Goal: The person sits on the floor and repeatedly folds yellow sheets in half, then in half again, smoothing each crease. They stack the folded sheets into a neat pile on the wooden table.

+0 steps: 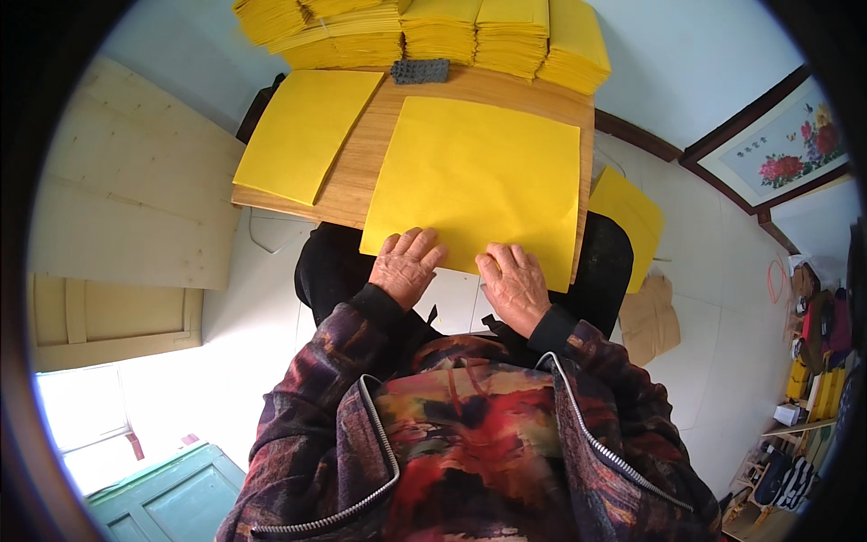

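A large yellow sheet (479,181) lies on the wooden table (348,194), and its near edge reaches past the tabletop toward my lap. My left hand (406,266) is at the left part of that near edge, bent fingers on top of the sheet. Farther right along the same edge, my right hand (515,285) has its fingers curled and closed on it. The undersides of both hands are hidden. To the left lies a flat yellow pile (307,135) of similar sheets, apart from my hands.
Several thick yellow stacks (506,41) line the table's far edge. A dark grey textured block (420,71) sits before them. More yellow sheets (632,217) are beside my right knee, above brown cardboard (650,321) on the floor. A wooden panel (135,172) stands at left.
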`<act>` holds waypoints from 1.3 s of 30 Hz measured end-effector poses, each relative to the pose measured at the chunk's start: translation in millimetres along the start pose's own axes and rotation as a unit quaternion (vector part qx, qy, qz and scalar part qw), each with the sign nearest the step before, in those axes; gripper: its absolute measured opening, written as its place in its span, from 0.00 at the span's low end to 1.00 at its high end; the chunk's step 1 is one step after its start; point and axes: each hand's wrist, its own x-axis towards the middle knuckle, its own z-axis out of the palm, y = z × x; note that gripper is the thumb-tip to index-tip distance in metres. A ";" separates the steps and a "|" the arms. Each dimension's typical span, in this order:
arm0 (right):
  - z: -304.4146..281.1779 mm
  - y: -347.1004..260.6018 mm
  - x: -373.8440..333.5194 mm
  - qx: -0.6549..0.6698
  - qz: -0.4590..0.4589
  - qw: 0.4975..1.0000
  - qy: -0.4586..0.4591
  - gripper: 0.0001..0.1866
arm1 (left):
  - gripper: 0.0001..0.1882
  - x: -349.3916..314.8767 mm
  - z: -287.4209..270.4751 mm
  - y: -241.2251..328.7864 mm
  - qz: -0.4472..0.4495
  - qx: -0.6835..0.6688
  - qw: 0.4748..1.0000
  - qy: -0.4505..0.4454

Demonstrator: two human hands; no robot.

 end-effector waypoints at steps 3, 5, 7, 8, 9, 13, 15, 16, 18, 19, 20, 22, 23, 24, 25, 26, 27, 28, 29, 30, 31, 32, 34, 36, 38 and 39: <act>7.9 7.0 0.0 -0.019 -0.010 1.000 0.014 0.10 | 0.19 6.1 7.5 -1.0 0.016 0.002 0.996 0.089; 8.4 8.8 -0.3 -0.017 -0.016 1.000 0.015 0.08 | 0.16 7.5 5.1 -2.2 0.011 -0.013 0.996 0.083; 6.3 9.1 1.5 0.028 0.000 0.999 0.020 0.06 | 0.13 10.4 -0.9 -5.2 0.003 -0.039 0.997 0.068; 4.8 9.2 3.6 0.051 0.008 0.998 0.023 0.05 | 0.13 13.2 -4.2 -7.3 0.000 -0.044 0.998 0.050; 3.0 10.1 6.6 0.072 0.032 0.997 0.008 0.04 | 0.12 16.8 -7.4 -10.0 -0.002 -0.048 0.998 0.036; -5.6 23.8 24.7 0.169 0.123 0.974 -0.091 0.04 | 0.13 31.5 -15.6 -12.4 -0.017 -0.034 0.999 -0.026; -8.5 35.4 35.9 0.219 0.163 0.951 -0.149 0.08 | 0.16 36.8 -16.3 -8.0 -0.014 -0.027 0.999 -0.016; -9.2 40.3 40.2 0.230 0.169 0.943 -0.169 0.08 | 0.19 36.5 -15.7 -3.9 -0.006 -0.028 1.000 0.006; -8.5 47.2 47.4 0.260 0.168 0.931 -0.193 0.08 | 0.24 38.7 -13.0 0.8 0.020 -0.016 0.999 0.032; -7.6 49.1 49.4 0.257 0.174 0.929 -0.201 0.09 | 0.26 40.5 -10.5 2.6 0.039 -0.002 0.999 0.035; -7.0 51.0 50.5 0.268 0.177 0.923 -0.210 0.09 | 0.28 42.0 -7.7 3.7 0.056 0.010 0.998 0.034; -6.8 55.8 52.0 0.289 0.183 0.913 -0.222 0.10 | 0.26 45.8 -1.7 3.2 0.052 0.007 0.999 0.014; -6.5 56.8 52.0 0.293 0.184 0.910 -0.228 0.10 | 0.25 48.5 1.1 2.2 0.047 -0.003 0.999 -0.005; -5.9 57.4 51.9 0.298 0.186 0.907 -0.231 0.10 | 0.25 51.2 3.7 1.2 0.042 -0.012 0.999 -0.024; -5.2 57.9 52.4 0.301 0.189 0.905 -0.235 0.10 | 0.24 53.8 5.5 -0.5 0.046 -0.013 0.998 -0.027; -4.4 58.1 52.7 0.292 0.190 0.907 -0.236 0.11 | 0.25 55.9 6.4 -2.5 0.049 -0.013 0.998 -0.030; -3.2 57.5 53.4 0.282 0.191 0.910 -0.238 0.11 | 0.25 57.7 6.6 -4.5 0.049 -0.013 0.998 -0.041; -2.0 56.4 54.1 0.272 0.191 0.912 -0.240 0.11 | 0.25 59.5 6.3 -6.4 0.059 -0.018 0.997 -0.035; -1.5 55.5 53.7 0.266 0.194 0.914 -0.236 0.11 | 0.26 61.0 5.8 -7.6 0.066 -0.024 0.997 -0.037; -1.1 53.7 52.5 0.255 0.189 0.923 -0.217 0.11 | 0.26 62.4 5.1 -8.8 0.072 -0.029 0.996 -0.039; -1.1 51.2 50.4 0.244 0.183 0.932 -0.194 0.10 | 0.26 64.2 4.5 -9.6 0.068 -0.035 0.996 -0.054; -1.3 48.3 47.7 0.229 0.183 0.939 -0.178 0.10 | 0.27 65.9 4.0 -10.5 0.062 -0.041 0.995 -0.069; -1.8 40.0 40.8 0.170 0.135 0.972 -0.089 0.09 | 0.27 68.2 3.0 -12.2 0.053 -0.055 0.994 -0.082; -1.0 30.8 34.6 0.102 0.070 0.992 0.037 0.10 | 0.27 68.4 2.1 -14.1 0.046 -0.073 0.993 -0.079; 0.7 24.3 28.2 0.034 0.021 0.998 0.050 0.13 | 0.28 68.7 1.4 -16.3 0.047 -0.104 0.991 -0.066; 3.0 21.6 26.6 0.008 0.011 0.999 0.047 0.12 | 0.28 68.7 0.9 -17.2 0.049 -0.122 0.989 -0.062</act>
